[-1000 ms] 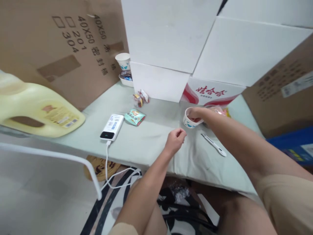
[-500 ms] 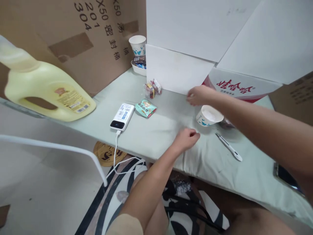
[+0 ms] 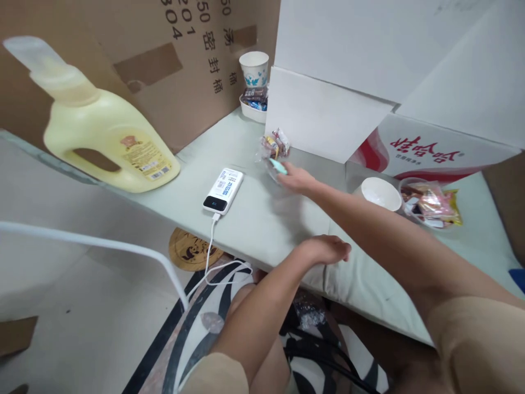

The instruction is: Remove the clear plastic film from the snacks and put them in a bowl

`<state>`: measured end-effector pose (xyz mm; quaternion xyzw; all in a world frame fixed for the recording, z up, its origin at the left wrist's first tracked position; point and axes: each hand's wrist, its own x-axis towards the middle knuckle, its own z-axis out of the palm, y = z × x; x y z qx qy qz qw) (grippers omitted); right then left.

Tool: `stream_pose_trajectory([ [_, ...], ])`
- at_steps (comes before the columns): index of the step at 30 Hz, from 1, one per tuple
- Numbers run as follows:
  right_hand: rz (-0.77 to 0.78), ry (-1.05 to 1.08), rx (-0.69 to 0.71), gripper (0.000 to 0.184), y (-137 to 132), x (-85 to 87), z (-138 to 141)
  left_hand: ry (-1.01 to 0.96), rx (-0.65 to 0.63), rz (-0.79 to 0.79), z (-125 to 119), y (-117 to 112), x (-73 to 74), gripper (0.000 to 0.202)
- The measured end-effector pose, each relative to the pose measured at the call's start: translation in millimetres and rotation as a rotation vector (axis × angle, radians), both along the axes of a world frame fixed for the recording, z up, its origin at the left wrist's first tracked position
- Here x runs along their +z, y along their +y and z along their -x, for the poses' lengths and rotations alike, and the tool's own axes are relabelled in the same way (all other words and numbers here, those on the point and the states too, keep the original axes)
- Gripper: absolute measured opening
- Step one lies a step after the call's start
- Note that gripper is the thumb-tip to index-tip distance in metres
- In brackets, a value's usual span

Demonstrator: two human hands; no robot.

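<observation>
My right hand reaches across the table and is closed on a small mint-green snack packet, seen nearly edge-on. Just beyond the fingers lie small wrapped snacks in clear and yellow wrapping, against the white box flap. Nearer to me, my left hand hovers at the table's front edge. Its fingers are curled together, and nothing shows in them. A white paper cup stands behind my right forearm, with its lower part covered. Beside it, a clear tub of packaged snacks rests on the table.
A power bank with a white cable lies left of my right hand. Farther left stands a big yellow jug. At the back, a patterned paper cup sits above a bowl of snacks. White cardboard flaps rise behind the table.
My right hand has moved left from near the paper cup and now holds the green packet, lifted and turned edge-on. The view has shifted; my forearm hides where the utility knife lay.
</observation>
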<state>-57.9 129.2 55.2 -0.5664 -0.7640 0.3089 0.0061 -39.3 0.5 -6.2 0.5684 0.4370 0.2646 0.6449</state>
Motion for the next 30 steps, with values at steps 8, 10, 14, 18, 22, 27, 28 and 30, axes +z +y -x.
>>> stream_pose_trajectory([
  [8,0.312,0.913,-0.403,0.032,-83.4,12.1,-114.4,0.219,-0.118,-0.17,7.8,-4.7,11.1,0.026],
  [10,0.24,1.0,-0.483,0.03,-114.6,8.1,-148.9,0.165,-0.146,-0.07,6.4,-5.5,14.2,0.022],
  [14,0.108,1.126,-0.681,0.03,-161.6,-17.3,-204.4,-0.03,-0.086,0.234,3.0,-4.5,21.7,0.011],
  [18,0.124,1.215,-0.768,0.026,-178.3,-44.1,-221.3,-0.41,-0.029,0.277,-12.1,-4.4,21.8,0.061],
  [22,0.174,1.032,-0.737,0.032,-174.8,-46.1,-227.5,-0.395,0.023,0.208,-38.4,-4.3,14.5,0.09],
  [27,-0.125,0.531,-0.68,0.04,-174.2,-42.7,-266.4,-0.328,0.198,0.157,-59.5,5.1,7.9,0.08],
  [28,-0.277,0.393,-0.692,0.04,-174.4,-45.4,-276.9,-0.338,0.24,0.144,-60.5,7.7,7.1,0.084],
  [30,-0.504,0.118,-0.707,0.04,-173.2,-54.1,-296.7,-0.371,0.3,0.098,-60.5,12.3,5.2,0.094],
])
